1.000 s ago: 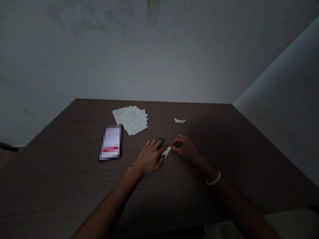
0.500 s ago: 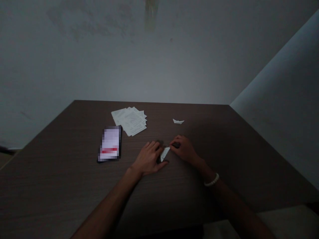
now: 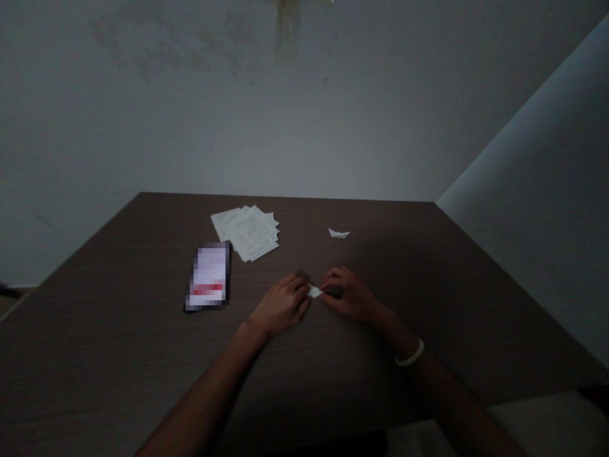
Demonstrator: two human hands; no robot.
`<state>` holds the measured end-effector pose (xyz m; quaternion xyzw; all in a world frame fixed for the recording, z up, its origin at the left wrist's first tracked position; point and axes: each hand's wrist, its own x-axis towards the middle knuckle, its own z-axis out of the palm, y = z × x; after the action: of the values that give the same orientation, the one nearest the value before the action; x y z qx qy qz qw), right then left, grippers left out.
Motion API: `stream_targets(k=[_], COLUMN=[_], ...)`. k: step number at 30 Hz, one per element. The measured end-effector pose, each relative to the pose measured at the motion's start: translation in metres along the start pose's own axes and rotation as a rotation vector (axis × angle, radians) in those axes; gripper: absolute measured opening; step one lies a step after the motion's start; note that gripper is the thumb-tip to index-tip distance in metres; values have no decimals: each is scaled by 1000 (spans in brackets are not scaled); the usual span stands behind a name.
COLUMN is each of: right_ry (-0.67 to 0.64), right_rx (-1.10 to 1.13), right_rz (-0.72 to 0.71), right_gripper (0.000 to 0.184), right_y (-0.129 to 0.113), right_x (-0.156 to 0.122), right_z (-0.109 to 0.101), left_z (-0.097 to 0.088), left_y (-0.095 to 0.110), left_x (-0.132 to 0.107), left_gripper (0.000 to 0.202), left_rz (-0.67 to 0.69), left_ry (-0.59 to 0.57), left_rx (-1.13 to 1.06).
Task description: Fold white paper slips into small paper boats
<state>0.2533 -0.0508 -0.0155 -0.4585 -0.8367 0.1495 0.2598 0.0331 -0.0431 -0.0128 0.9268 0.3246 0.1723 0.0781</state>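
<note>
Between my hands is a small folded piece of white paper, low over the brown table. My left hand has its fingers closed on the paper's left end. At the right end, the thumb and fingertips of my right hand pinch the paper. Both hands cover part of it, so its full shape is hidden. A small white paper boat sits on the table beyond my right hand.
A fanned stack of printed paper sheets lies at the back left of the table. In front of it is a phone or tablet with a blurred screen. A wall rises behind the table's far edge.
The folded paper has turned from a slant to nearly level, and less of it shows. My left thumb has closed in on it; my right hand has come slightly nearer me.
</note>
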Motion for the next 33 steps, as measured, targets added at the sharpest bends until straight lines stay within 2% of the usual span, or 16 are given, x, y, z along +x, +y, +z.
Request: stream_targets(k=[12, 17, 20, 26, 33], right_ry=[-8, 20, 75, 170, 204], right_rx=[-109, -141, -100, 48, 240], right_rz=[-74, -43, 16, 278, 366], right_gripper=[11, 12, 12, 11, 12], right_y=[-7, -9, -9, -8, -7], right_x=[-3, -3, -2, 0, 4], right_z=[5, 7, 9, 8, 6], left_z=[5, 6, 7, 11, 12], left_y=[-1, -1, -1, -4, -5], left_x=[1, 0, -1, -2, -2], left_gripper=[15, 16, 21, 25, 21], left_rz=[-14, -9, -9, -58, -76], left_ry=[65, 65, 90, 185, 176], left_rx=[-79, -76, -97, -99, -106])
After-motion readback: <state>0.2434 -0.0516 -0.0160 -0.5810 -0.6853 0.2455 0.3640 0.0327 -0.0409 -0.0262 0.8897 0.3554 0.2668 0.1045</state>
